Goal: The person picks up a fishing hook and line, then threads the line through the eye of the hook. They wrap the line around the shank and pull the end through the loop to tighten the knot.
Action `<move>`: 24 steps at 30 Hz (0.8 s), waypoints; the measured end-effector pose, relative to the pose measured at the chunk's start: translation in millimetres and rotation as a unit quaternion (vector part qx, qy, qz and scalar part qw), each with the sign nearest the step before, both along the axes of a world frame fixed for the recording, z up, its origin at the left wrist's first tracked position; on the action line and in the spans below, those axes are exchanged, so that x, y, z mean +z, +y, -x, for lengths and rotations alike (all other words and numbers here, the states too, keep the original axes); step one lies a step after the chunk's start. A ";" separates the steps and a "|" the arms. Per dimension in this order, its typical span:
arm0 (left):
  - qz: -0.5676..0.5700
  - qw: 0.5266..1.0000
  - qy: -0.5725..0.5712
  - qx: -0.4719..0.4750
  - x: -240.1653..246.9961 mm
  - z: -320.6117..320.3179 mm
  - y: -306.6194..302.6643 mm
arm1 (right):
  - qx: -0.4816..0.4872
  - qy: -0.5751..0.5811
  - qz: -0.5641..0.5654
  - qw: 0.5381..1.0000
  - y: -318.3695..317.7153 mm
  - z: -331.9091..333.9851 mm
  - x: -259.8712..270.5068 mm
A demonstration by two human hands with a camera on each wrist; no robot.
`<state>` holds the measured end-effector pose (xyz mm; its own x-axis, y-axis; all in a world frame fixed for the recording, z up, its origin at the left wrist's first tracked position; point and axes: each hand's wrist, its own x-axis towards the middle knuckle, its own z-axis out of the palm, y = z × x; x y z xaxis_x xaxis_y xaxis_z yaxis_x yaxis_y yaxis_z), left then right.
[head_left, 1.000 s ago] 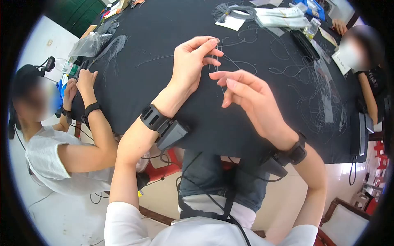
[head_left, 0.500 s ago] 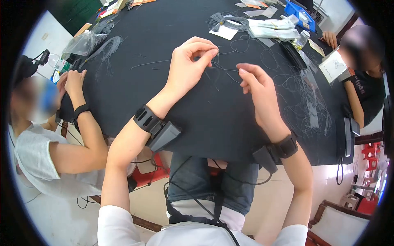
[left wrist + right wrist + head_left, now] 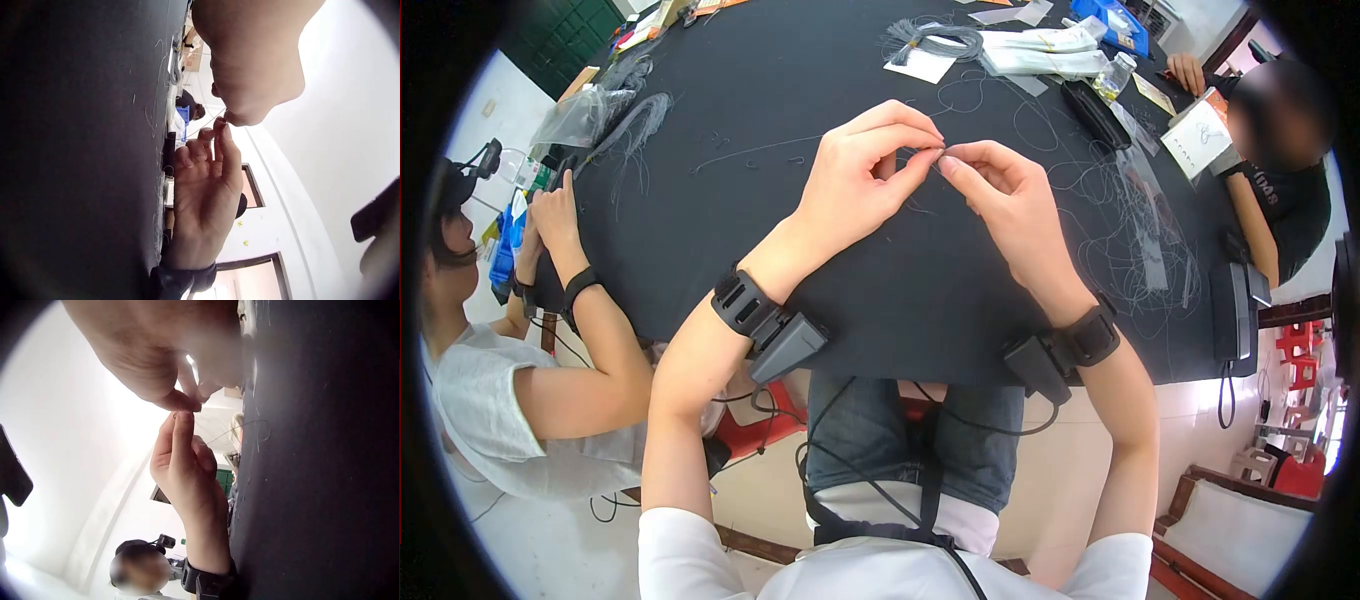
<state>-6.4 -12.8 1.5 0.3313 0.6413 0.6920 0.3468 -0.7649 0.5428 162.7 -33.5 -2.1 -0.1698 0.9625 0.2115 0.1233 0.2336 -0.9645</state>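
Observation:
Over the black table (image 3: pixel 880 300), my left hand (image 3: pixel 855 180) pinches a thin grey thread (image 3: pixel 230 430) between thumb and forefinger. Its fingertips meet those of my right hand (image 3: pixel 1015 205), which pinches with thumb and forefinger at the same spot. In the left wrist view, a fine strand (image 3: pixel 209 127) slants away from between the touching fingertips. The very end of the thread is hidden by the fingers. A loose strand (image 3: pixel 745 153) trails across the cloth left of the hands.
A tangle of thread (image 3: pixel 1145 245) spreads at the right. Farther back are a coiled grey bundle (image 3: pixel 935 42), clear packets (image 3: pixel 1045 50), a small bottle (image 3: pixel 1114 76) and a black case (image 3: pixel 1096 113). One person (image 3: pixel 550 390) sits at the left, another (image 3: pixel 1285 220) at the right.
My right hand first drew away to the right from the left hand, then came back, so both hands' fingertips now meet. The left hand kept its pinch. The head view shifted slightly.

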 end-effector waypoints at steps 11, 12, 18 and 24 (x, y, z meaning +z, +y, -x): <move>0.053 0.998 -0.025 -0.014 0.9 -2.5 -0.4 | -0.035 -0.031 -0.055 0.997 1.9 -1.6 -3.4; 0.065 0.997 -0.028 -0.014 1.0 -3.0 -0.9 | -0.038 -0.040 -0.061 0.997 1.5 -2.0 -2.1; 0.143 0.988 -0.060 -0.022 0.5 -4.8 -2.5 | -0.051 -0.086 -0.095 0.990 0.3 -3.5 6.4; 0.181 0.981 -0.061 -0.036 -2.1 -2.5 0.3 | -0.062 -0.091 -0.111 0.988 4.0 -6.6 7.1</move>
<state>-3.8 -12.5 -0.5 0.3142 0.8303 0.4603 0.2140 -0.5344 0.8177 169.3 -29.5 5.0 -0.1077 0.9113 0.3974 0.3306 0.4097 -0.8502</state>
